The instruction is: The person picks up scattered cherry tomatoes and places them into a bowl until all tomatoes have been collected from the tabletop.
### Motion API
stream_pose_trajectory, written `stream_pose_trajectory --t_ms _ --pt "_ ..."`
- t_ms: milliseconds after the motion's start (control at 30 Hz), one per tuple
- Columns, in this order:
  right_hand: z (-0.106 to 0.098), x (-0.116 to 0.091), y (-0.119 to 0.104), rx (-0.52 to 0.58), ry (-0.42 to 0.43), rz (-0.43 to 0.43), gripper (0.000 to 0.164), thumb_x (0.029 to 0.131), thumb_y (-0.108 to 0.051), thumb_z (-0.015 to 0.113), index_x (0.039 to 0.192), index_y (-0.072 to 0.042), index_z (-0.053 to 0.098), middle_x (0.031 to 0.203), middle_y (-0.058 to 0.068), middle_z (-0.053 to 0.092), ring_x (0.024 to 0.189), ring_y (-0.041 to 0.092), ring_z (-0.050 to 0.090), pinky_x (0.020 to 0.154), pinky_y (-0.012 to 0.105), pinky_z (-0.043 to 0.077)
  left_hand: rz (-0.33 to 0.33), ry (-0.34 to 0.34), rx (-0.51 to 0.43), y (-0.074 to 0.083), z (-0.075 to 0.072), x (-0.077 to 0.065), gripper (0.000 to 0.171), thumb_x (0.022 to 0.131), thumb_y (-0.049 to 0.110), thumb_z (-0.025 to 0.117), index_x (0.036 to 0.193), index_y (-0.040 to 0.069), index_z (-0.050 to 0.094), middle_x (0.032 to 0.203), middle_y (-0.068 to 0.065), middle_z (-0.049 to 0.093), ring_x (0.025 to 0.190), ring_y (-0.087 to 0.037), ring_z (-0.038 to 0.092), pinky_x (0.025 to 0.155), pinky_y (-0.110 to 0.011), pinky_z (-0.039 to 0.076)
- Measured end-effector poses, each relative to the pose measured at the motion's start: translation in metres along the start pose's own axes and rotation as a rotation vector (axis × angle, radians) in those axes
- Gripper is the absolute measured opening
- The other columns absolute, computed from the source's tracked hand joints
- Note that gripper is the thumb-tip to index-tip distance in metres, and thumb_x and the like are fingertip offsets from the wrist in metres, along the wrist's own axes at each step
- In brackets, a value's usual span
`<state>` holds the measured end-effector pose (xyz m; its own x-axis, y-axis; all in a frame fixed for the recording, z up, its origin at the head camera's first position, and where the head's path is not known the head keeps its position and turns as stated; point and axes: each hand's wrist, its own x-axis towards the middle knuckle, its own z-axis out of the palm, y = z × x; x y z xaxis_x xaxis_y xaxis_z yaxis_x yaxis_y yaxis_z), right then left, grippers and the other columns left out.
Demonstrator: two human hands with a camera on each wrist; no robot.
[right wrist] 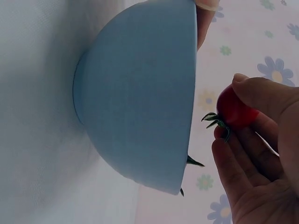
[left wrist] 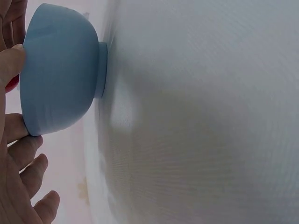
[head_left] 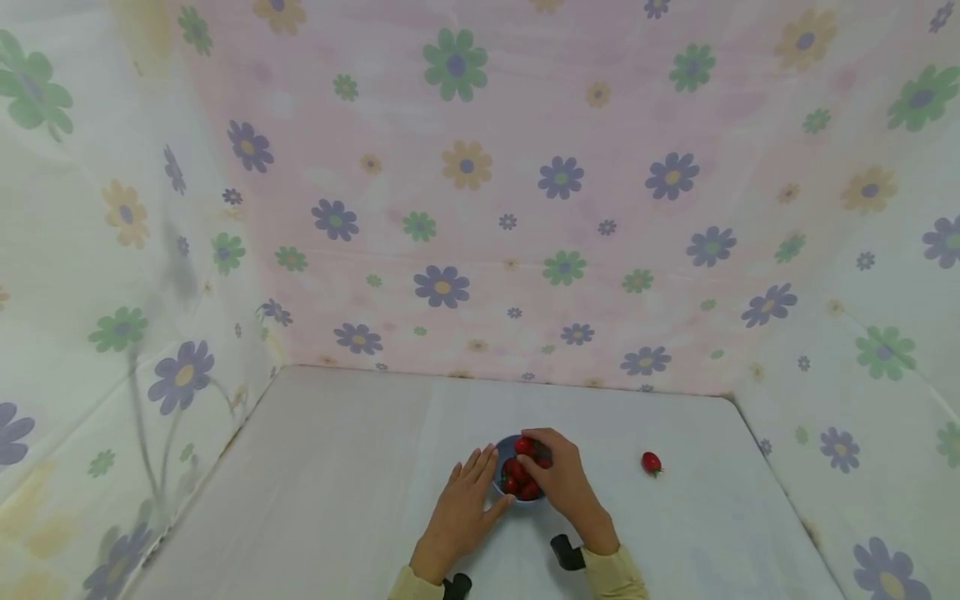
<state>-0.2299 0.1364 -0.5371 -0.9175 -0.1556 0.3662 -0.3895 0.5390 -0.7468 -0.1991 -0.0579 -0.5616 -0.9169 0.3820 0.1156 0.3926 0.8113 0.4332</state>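
Observation:
A blue bowl (head_left: 504,460) with several red cherry tomatoes (head_left: 512,481) in it stands upright on the white tabletop. My left hand (head_left: 461,510) rests against the bowl's left and near rim, fingers mostly straight and thumb apart from them. In the left wrist view, thumb and index finger touch the rim of the bowl (left wrist: 60,70). Just over the bowl, my right hand (head_left: 564,481) pinches one cherry tomato (right wrist: 233,109) between thumb and fingers, its green stalk end toward the bowl. Another cherry tomato (head_left: 651,463) lies alone to the right.
White cloth (head_left: 337,467) covers the tabletop. A pink flowered sheet (head_left: 510,200) hangs behind it, and pale flowered sheets line the left side (head_left: 67,267) and right side (head_left: 885,283). Black straps (head_left: 567,553) sit at both wrists.

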Motion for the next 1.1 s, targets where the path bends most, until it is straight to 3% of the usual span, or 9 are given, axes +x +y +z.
stream_pose_trajectory --t_ms 433,767,1100 --pt "0.0037 0.0014 -0.0011 -0.016 -0.016 -0.069 0.039 0.088 -0.003 0.079 0.124 -0.006 0.067 0.117 0.008 0.070 0.108 0.025 0.069 0.093 0.046 0.059 0.001 0.009 -0.005 -0.0003 0.0016 0.0001 0.076 0.102 0.054 0.052 0.158 0.006 0.036 0.165 -0.008 0.034 0.152 -0.030 0.032 0.120 -0.057 0.030" --pt "0.0020 -0.0003 -0.0029 0.001 -0.030 -0.046 0.037 0.088 -0.004 0.078 0.123 -0.004 0.067 0.119 0.014 0.070 0.112 0.034 0.069 0.094 0.054 0.057 0.001 0.021 0.003 0.0011 0.0031 -0.0012 0.075 0.102 0.053 0.053 0.157 0.005 0.037 0.164 -0.010 0.034 0.151 -0.031 0.033 0.119 -0.058 0.032" --pt "-0.0056 -0.0065 -0.0060 0.005 -0.020 0.000 0.039 0.087 -0.003 0.079 0.125 -0.005 0.068 0.120 0.010 0.071 0.116 0.028 0.067 0.101 0.049 0.054 0.005 0.022 -0.010 0.0016 0.0016 -0.0010 0.075 0.103 0.051 0.054 0.157 0.004 0.036 0.164 -0.011 0.034 0.151 -0.033 0.033 0.120 -0.058 0.031"
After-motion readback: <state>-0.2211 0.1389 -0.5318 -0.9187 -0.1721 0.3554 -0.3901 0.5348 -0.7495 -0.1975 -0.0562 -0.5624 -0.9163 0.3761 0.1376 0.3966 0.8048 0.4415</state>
